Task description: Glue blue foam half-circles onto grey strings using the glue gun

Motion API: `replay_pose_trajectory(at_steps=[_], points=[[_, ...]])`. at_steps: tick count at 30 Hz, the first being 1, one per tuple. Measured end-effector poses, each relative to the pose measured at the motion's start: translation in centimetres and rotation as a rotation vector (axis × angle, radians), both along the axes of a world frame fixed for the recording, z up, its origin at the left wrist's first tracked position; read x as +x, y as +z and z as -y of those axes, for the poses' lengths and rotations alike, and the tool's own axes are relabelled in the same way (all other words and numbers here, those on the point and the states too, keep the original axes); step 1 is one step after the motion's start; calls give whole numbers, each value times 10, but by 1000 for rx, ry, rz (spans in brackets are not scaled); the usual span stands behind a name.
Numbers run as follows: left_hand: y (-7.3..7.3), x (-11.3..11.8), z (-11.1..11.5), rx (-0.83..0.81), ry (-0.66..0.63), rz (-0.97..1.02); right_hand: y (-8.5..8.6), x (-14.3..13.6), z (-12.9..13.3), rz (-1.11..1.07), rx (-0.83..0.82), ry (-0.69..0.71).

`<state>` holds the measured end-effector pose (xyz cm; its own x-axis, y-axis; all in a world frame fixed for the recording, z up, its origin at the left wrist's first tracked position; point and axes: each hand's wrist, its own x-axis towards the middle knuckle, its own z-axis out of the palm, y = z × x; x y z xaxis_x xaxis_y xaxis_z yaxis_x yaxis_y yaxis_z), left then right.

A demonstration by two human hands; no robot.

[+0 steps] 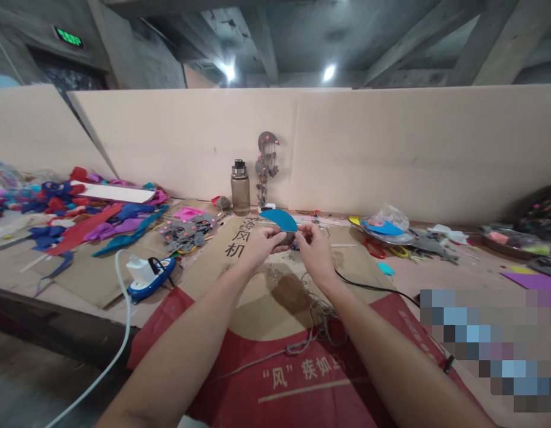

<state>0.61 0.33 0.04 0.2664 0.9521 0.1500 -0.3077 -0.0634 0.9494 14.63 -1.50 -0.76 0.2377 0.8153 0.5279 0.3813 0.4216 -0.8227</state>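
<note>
A blue, curved piece of what looks like felt point(279, 219) is held up above the middle of the table, with a grey edge below it. My left hand point(263, 248) pinches its lower left side between thumb and fingers. At its right end, the fingers of my right hand point(316, 246) are closed on the edge. Whether a needle or thread is between those fingers cannot be made out. Grey yarn point(324, 324) lies in loose loops beneath my hands, on a brown and red printed paper sheet point(252, 321).
Behind my hands stand a bottle point(241, 193) and a grey crescent hanging ornament point(267, 142). A power strip point(153, 279) and colourful fabric scraps point(110, 220) lie left. Right are red-handled scissors point(374, 249), a tray with blue felt point(382, 227) and a black cable point(373, 286).
</note>
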Motion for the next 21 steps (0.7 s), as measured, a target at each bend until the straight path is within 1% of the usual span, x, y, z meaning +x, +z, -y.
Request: replay_pose_trajectory(at_steps=[3, 5, 8, 9, 10, 11, 12, 13, 14, 15, 16, 17, 18, 20, 21], points=[[1, -5, -4, -1, 55, 72, -5, -4, 0, -8, 0, 21], [2, -13, -10, 4, 120, 140, -7, -7, 2, 40, -23, 123], [5, -29, -22, 55, 200, 226, -6, -7, 5, 202, -110, 372], [5, -33, -25, 68, 228, 246, -5, -4, 5, 256, -146, 414], [6, -38, -28, 69, 249, 262, -4, 2, 3, 293, -175, 404], [7, -41, -31, 77, 266, 276, -3, 9, 1, 321, -197, 344], [7, -43, -32, 82, 290, 294, -3, 17, -2, 323, -211, 219], [8, -44, -33, 86, 307, 309, -4, 26, -6, 338, -206, 66], [9, -45, -33, 94, 321, 321, -7, 34, -10, 392, -211, -78], [10, -45, -33, 103, 331, 330, -11, 42, -13, 468, -261, -214], [11, -45, -32, 114, 334, 335, -16, 47, -16, 563, -341, -310], [12, -44, -31, 126, 331, 336, -22, 51, -18, 656, -417, -356], [12, -44, -30, 137, 326, 336, -28, 53, -20, 738, -473, -374], [14, -44, -29, 151, 323, 339, -39, 53, -24, 838, -506, -398], [14, -44, -29, 154, 326, 340, -44, 53, -25, 848, -505, -393]])
